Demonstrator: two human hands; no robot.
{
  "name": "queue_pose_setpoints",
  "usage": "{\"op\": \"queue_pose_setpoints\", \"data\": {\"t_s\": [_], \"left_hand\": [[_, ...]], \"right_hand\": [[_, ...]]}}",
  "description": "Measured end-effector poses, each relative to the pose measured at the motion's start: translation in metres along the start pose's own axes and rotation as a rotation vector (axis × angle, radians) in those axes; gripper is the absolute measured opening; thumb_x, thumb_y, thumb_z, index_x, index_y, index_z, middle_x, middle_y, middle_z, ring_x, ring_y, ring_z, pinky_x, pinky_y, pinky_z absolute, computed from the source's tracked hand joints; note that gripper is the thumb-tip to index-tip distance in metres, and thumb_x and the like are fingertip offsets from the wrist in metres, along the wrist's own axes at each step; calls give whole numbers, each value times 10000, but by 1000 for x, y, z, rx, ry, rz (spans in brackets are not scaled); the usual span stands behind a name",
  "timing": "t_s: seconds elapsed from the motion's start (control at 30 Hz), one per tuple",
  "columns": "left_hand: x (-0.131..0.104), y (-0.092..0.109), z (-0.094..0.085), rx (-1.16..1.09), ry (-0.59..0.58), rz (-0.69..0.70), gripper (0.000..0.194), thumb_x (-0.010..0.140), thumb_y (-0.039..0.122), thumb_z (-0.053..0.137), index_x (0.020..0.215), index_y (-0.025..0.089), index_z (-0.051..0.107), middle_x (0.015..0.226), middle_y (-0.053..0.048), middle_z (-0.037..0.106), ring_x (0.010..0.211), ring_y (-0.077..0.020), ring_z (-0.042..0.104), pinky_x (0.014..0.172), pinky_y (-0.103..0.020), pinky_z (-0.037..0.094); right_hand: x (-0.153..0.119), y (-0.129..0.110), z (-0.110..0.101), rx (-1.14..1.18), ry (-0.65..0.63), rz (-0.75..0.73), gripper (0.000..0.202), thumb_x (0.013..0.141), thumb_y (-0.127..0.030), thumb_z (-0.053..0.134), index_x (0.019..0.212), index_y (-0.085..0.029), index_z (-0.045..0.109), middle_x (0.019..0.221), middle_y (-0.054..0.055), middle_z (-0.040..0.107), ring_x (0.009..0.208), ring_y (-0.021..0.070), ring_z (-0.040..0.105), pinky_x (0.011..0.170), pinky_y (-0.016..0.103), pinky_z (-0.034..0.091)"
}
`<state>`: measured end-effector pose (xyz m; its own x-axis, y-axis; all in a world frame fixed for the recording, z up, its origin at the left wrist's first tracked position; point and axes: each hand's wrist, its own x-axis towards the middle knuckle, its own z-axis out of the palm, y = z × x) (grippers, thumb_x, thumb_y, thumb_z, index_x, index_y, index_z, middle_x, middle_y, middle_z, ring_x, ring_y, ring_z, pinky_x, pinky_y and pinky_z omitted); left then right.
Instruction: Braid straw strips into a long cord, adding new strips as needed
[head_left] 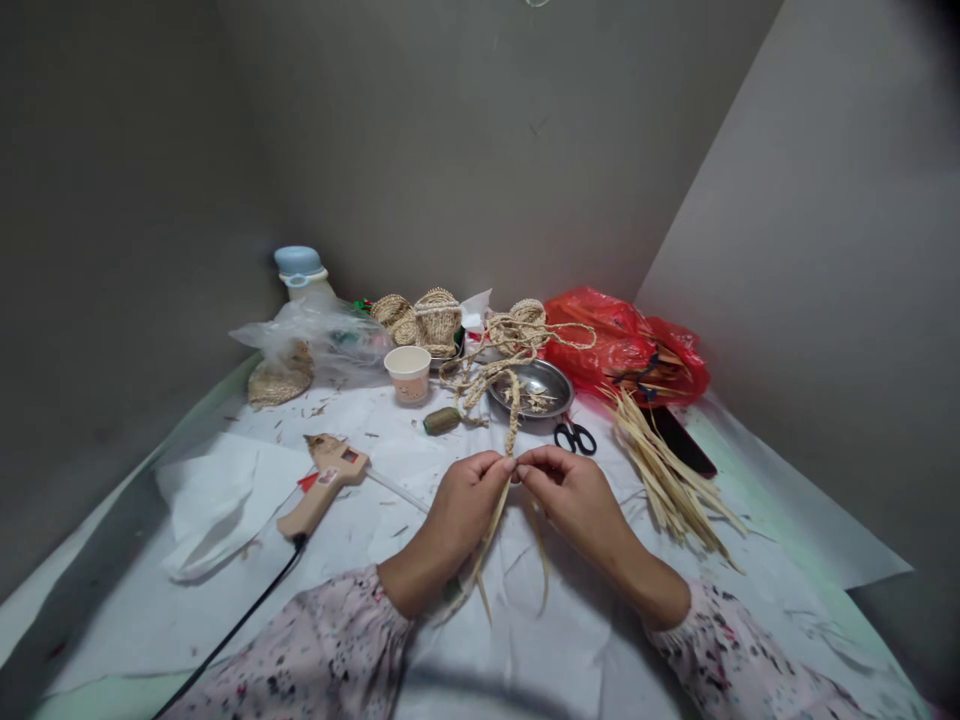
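Two bare hands meet over the middle of the bench [547, 670], fingertips close together: the left hand [469, 495] pinches the lower end of a straw braid [512, 428] between thumb and forefinger, and the right hand [574, 495], fingers curled, closes at the same spot, though whether it grips a strand is too small to tell. From there the braid runs toward the bench's back edge, its loops partly across a metal bowl [562, 385], while loose strands [491, 540] hang on the near side. If the left pinch slackened, the plait would probably open at that end, as nothing else seems to secure it. Hard pulling could split such thin strands, and a sharp tug might drag the loops and scatter the scraps [535, 402] in the bowl. Toward the bench's left edge lies a glue gun [326, 490], its glue stick [396, 490] pointing at the left hand; the cord [232, 630] runs toward the near left corner, where the left sleeve [315, 650] could snag it and pull the gun over
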<state>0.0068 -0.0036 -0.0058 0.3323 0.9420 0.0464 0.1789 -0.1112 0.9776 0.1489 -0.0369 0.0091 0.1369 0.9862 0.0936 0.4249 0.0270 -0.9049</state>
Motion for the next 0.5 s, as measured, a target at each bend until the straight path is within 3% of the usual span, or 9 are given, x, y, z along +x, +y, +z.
{"op": "queue_pose_setpoints", "data": {"t_s": [0.2,0.37,0.5], "left_hand": [[2,-2,-2,41,20,30,302,831,389,496,662,161,600,606,27,518,614,-134,444,583,-230,340],[2,-1,-4,-20,15,-19,341,826,438,511,683,154,635,611,24,554,588,-131,452,574,-232,349],[0,2,-5,-60,4,-32,353,831,443,519,684,148,646,662,6,598,626,-139,476,592,-232,352]], "right_hand": [[-3,-3,0,44,-25,-16,246,773,-232,558,931,-169,735,879,60,727,789,184,637,730,285,472],[-3,-8,-1,238,-139,114,315,778,-243,558,1028,-116,701,539,-16,595,462,107,485,486,228,389],[-6,-10,-1,359,-182,164,347,783,-251,577,1077,-97,678,484,-36,542,422,76,421,436,197,317]]}}
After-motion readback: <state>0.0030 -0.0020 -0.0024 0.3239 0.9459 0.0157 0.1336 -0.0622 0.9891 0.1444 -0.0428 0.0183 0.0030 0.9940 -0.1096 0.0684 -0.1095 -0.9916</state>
